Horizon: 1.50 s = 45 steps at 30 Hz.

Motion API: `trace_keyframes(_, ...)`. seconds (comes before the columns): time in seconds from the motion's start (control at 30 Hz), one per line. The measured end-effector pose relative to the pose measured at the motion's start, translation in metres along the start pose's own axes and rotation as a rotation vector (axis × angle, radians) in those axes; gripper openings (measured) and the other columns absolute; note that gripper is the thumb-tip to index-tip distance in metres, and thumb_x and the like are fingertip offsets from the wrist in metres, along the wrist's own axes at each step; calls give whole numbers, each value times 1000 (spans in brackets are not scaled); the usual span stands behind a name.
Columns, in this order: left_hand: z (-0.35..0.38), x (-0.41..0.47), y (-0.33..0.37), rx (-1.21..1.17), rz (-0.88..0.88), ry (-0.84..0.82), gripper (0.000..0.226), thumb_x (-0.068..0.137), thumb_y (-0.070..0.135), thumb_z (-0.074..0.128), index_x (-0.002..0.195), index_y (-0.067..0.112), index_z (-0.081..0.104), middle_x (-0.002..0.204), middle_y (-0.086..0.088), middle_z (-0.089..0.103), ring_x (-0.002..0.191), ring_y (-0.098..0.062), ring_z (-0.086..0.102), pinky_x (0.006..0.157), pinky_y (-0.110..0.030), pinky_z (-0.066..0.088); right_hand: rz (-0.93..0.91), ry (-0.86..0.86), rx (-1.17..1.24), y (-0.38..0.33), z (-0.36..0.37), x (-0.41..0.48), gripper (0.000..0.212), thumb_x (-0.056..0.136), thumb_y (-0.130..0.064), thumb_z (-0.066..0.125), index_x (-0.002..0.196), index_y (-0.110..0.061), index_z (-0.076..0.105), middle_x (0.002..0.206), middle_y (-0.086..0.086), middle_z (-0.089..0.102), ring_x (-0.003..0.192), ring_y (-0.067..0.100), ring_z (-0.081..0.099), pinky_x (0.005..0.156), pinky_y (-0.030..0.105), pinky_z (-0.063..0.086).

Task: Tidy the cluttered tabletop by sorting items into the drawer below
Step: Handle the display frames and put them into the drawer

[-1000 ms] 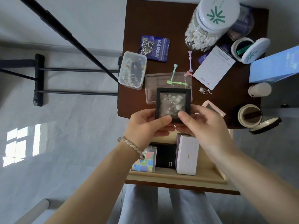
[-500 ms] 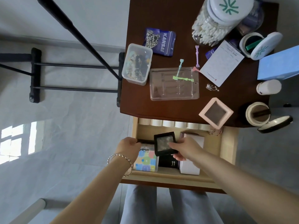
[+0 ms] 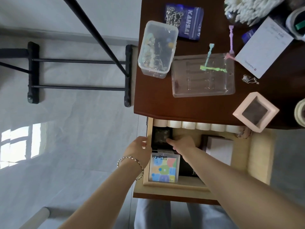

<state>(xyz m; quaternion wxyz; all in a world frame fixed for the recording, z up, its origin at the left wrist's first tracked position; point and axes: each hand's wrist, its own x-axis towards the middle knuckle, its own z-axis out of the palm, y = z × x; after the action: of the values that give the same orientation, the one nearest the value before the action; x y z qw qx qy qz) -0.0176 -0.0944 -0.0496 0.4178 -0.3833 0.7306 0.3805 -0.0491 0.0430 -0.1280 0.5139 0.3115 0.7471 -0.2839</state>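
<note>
Drawer (image 3: pixel 259 156) stands pulled out below the tabletop (image 3: pixel 153 100), and both hands are at its left side. The frame (image 3: pixel 160 135), black with a clear window, lies flat in the far left corner, just in front of a row of white rolls (image 3: pixel 194 126) along the back. The right hand (image 3: pixel 182 144) reaches in palm down, one digit touching the frame's near right corner. The rest of its fingers are bent low beside the frame, and whether they pinch it or only touch it cannot be told. The left hand (image 3: pixel 139 147), a bracelet (image 3: pixel 130 160) at its wrist, holds the drawer's left wall with its fingers bent round the rim. Near the drawer's front left lies a Hydron box (image 3: pixel 163 168), a black box (image 3: pixel 187 167) beside it, and a white box (image 3: pixel 220 149) to the right past the forearm. On the tabletop a pink frame (image 3: pixel 255 111) overhangs the near edge. Farther back lie a clear tray (image 3: pixel 186 86) with a green stick (image 3: pixel 212 68) on it, a clear tub (image 3: pixel 157 50), a blue pouch (image 3: pixel 189 22), a white card (image 3: pixel 264 48) and a small chain (image 3: pixel 250 79).
</note>
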Motion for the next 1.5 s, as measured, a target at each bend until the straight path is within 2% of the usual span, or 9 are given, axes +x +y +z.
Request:
trace_keyframes(0.17,-1,0,-4,28,-6,-18,37,95,22,45,133,22,44,129,2,54,92,-13,52,64,-17,44,-154,-28,-52,-3,-2,-8,25,88,-30,61,100,-8,64,89,13,68,84,25,65,76,33,53)
trace_keyframes(0.37,-9,-19,18,118,59,89,32,93,14,40,123,17,52,121,-5,53,84,-16,50,71,-22,38,-273,-156,-291,-6,-32,-37,38,90,-13,43,53,-9,36,55,5,37,58,22,43,61,29,34)
trace_keyframes(0.53,-12,-43,76,58,301,98,21,94,16,43,106,21,59,94,2,59,81,-13,53,64,-20,41,-612,192,-297,-22,-114,-95,18,91,-23,53,106,-16,62,99,-3,60,89,13,58,79,29,51)
trace_keyframes(0.63,-8,-51,116,-14,381,93,18,92,16,47,100,22,62,92,2,63,83,-14,58,71,-24,47,-748,556,-587,-27,-170,-106,54,82,-38,65,129,-18,48,122,0,49,111,16,49,90,29,43)
trace_keyframes(0.8,9,-57,163,-139,389,66,21,91,11,46,87,27,59,87,1,66,84,-19,65,77,-33,55,-361,490,-832,-8,-204,-78,98,71,-51,70,144,-16,15,137,10,30,127,27,32,101,36,37)
trace_keyframes(0.97,32,-61,183,-290,366,9,15,91,13,51,93,26,60,90,4,66,93,-17,64,86,-35,54,-504,434,-504,-1,-206,-69,68,71,-47,70,126,-18,42,115,0,51,109,18,46,85,27,42)
trace_keyframes(1.1,47,-67,190,-646,311,-276,41,80,36,61,119,25,55,117,-1,62,108,-19,60,91,-38,51,-607,24,290,-13,-218,-115,10,79,-31,70,82,-30,60,72,-12,66,67,-3,63,57,10,45)
trace_keyframes(1.23,54,-78,197,-807,256,-556,53,77,45,59,123,20,55,104,-5,67,99,-22,64,83,-42,54,-657,-70,315,-10,-232,-136,11,81,-34,66,84,-38,56,81,-16,65,69,-14,59,52,2,42)
trace_keyframes(1.5,56,-89,211,-772,274,-524,44,73,32,72,113,19,62,103,-11,67,96,-27,65,73,-44,56,-549,-175,327,-6,-246,-144,21,90,-31,53,97,-17,66,84,-2,66,73,4,61,59,14,47)
